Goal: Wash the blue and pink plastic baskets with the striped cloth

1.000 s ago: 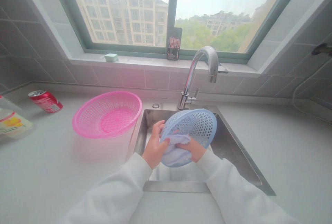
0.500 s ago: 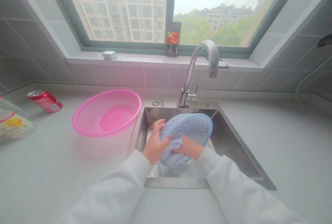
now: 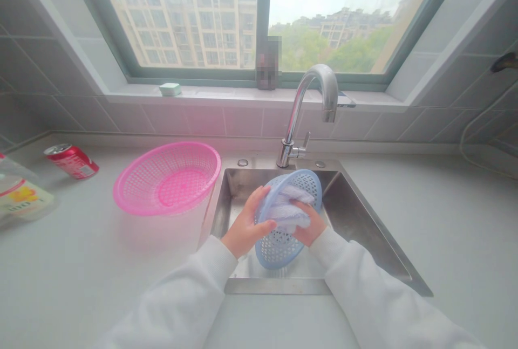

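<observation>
A light blue plastic colander is held tilted over the steel sink, its open side turned toward my right hand. My left hand grips its rim on the left, thumb on the inside and fingers behind. A pale, whitish-lavender cloth is bunched in my right hand and pressed against the colander's inner wall. Part of the right fingers is hidden in the cloth's folds. The chrome faucet arches above and behind the colander, and no water runs from it.
A pink colander stands on the counter left of the sink. Farther left are a tilted red can and a clear bottle with a label. On the windowsill lie a pale green block and a dark, blurred package.
The colander has turned steeper, and its lower rim now hangs nearer the front of the sink. My right hand and the cloth have moved from the lower left up and right across its inside.
</observation>
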`<state>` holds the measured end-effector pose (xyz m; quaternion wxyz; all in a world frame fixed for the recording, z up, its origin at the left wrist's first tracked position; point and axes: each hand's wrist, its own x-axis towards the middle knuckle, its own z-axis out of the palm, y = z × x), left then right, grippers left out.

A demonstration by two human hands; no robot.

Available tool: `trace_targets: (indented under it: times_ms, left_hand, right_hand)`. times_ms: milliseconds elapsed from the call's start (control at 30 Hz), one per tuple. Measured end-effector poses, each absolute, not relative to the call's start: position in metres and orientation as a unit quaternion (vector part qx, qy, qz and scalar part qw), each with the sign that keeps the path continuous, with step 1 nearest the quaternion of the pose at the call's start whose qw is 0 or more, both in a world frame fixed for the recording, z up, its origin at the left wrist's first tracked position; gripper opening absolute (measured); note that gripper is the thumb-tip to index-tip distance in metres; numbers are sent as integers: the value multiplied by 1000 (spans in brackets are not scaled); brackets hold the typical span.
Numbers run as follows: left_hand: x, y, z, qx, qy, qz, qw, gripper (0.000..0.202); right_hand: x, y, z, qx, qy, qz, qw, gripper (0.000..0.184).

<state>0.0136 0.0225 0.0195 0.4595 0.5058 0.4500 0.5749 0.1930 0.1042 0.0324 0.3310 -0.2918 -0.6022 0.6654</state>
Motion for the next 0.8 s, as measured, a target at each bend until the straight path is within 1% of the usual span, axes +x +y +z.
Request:
trace_targets:
  times_ms: [67, 133, 200, 267, 333, 467, 567, 633, 700, 800]
  left_hand:
    - [18, 23, 18, 486, 423, 602, 471, 87]
    - [21, 24, 17, 463, 389, 634, 482, 83]
    - [22, 25, 17, 446, 367, 650, 493, 79]
    - [20, 26, 17, 446, 371, 650, 491, 75]
    - [18, 27, 18, 465, 395, 641, 465, 73]
    - [15, 27, 18, 508, 431, 625, 407, 71]
    - [16, 26, 18, 509, 425, 626, 410, 71]
    - [16, 26, 17, 512, 430, 619, 412, 70]
    - [16, 25, 17, 528, 457, 591, 403, 68]
    - [14, 26, 18, 561, 489, 541, 392, 67]
  right_hand:
    - [187, 103, 29, -286, -572, 698, 322, 33]
    - [182, 101, 27, -273, -568, 719, 294, 29]
    - [180, 101, 27, -264, -599, 709, 263, 28]
    - [180, 101, 28, -260, -625, 694, 246, 32]
    - [181, 102, 30, -262, -600, 709, 261, 33]
    - [182, 102, 34, -266, -505, 763, 303, 27]
    - [181, 101, 35, -261, -556, 739, 277, 24]
    - [181, 101, 33, -260, -633, 688, 241, 27]
    - [182, 101, 31, -275, -670, 653, 220, 34]
    - [182, 103, 28, -300, -629, 674, 245, 40]
